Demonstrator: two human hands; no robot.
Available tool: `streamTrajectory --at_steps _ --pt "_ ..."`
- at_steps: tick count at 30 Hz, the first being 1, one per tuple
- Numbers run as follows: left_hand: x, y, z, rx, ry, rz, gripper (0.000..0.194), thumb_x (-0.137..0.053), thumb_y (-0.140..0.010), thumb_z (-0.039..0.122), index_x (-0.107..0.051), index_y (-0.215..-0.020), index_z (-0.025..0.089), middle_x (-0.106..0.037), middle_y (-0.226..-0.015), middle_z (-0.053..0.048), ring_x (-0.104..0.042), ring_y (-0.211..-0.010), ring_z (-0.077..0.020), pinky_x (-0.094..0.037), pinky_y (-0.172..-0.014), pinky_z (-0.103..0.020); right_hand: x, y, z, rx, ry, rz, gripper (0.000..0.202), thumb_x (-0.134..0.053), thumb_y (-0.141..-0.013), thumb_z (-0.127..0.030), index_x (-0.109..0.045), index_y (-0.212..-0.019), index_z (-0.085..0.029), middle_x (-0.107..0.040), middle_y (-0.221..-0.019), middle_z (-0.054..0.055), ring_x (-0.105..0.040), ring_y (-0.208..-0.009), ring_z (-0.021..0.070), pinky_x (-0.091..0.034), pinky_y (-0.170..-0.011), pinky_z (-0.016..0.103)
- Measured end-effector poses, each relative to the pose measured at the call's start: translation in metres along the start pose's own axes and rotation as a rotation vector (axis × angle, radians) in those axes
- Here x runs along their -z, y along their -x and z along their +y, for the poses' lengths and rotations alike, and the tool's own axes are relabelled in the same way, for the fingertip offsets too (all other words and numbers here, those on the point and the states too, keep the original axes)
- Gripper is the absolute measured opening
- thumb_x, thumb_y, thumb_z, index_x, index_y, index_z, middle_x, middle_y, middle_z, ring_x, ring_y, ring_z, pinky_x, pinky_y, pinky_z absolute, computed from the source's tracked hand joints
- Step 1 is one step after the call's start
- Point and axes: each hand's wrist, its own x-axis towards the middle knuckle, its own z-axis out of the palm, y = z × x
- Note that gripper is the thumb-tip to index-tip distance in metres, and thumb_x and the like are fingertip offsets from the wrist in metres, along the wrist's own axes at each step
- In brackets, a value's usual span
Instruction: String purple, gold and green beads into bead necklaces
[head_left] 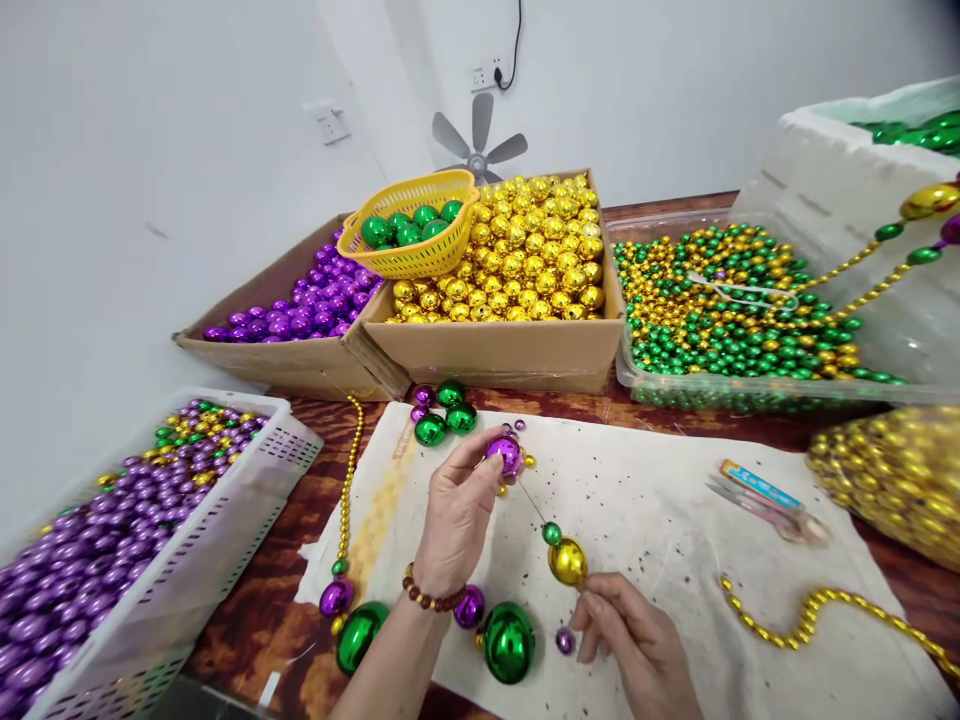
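My left hand (461,500) has its thumb and fingers closed around a shiny purple ball (505,456) above the white cloth. A thin string runs from that ball down to a small green bead (552,533) and a larger gold ball (568,562). My right hand (626,630) pinches at the lower end of the gold ball. Just left of its fingers is a small purple bead (565,640). Near my left wrist, a purple ball (469,606) and a big green ball (509,643) rest on the cloth. Another big green ball (361,638) sits beyond my left forearm.
Cardboard boxes hold purple balls (300,305) and gold balls (525,260); a yellow basket (409,265) sits on top. A white crate (247,520) stands left, a clear bin (750,380) back right. Scissors (757,505) and a gold bead strand (817,605) lie right.
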Motion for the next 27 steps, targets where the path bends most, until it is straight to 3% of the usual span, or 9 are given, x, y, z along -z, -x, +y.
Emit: streamTrajectory --at_steps 7,16,22,27 --pt "-0.005 0.018 -0.007 -0.057 -0.167 -0.029 0.035 -0.071 -0.078 0.021 -0.068 -0.113 0.021 -0.069 -0.108 -0.008 -0.063 -0.093 -0.0184 -0.052 -0.083 -0.03 -0.009 -0.003 0.002 -0.027 -0.125 0.026 0.026 -0.052 -0.093 -0.041 -0.062 -0.085 -0.018 -0.064 -0.072 0.002 -0.058 -0.051 0.0119 -0.045 -0.051 0.023" --pt "-0.021 0.039 0.0 -0.157 -0.402 -0.125 0.032 -0.071 -0.078 0.021 -0.069 -0.11 0.024 -0.064 -0.112 -0.006 -0.059 -0.105 -0.0189 -0.048 -0.091 -0.027 -0.017 -0.008 -0.002 -0.016 -0.189 0.026 0.03 -0.053 -0.093 -0.043 -0.062 -0.08 -0.017 -0.063 -0.069 0.003 -0.058 -0.048 0.0116 -0.042 -0.049 0.024" --pt "-0.019 0.034 -0.008 -0.083 -0.391 -0.059 0.034 -0.069 -0.081 0.026 -0.063 -0.114 0.024 -0.066 -0.109 -0.005 -0.061 -0.098 -0.0174 -0.049 -0.086 -0.026 -0.01 -0.006 -0.001 -0.017 -0.141 0.002 0.027 -0.057 -0.09 -0.043 -0.065 -0.096 -0.018 -0.067 -0.076 0.004 -0.061 -0.05 0.0131 -0.041 -0.049 0.024" --pt "-0.02 0.045 -0.024 -0.024 -0.462 -0.107 0.041 -0.067 -0.082 0.027 -0.058 -0.122 0.025 -0.063 -0.117 -0.006 -0.059 -0.106 -0.0201 -0.047 -0.093 -0.031 -0.002 -0.008 0.006 -0.138 -0.153 0.121 0.028 -0.063 -0.085 -0.044 -0.064 -0.083 -0.016 -0.07 -0.08 0.008 -0.062 -0.049 0.0146 -0.041 -0.048 0.024"
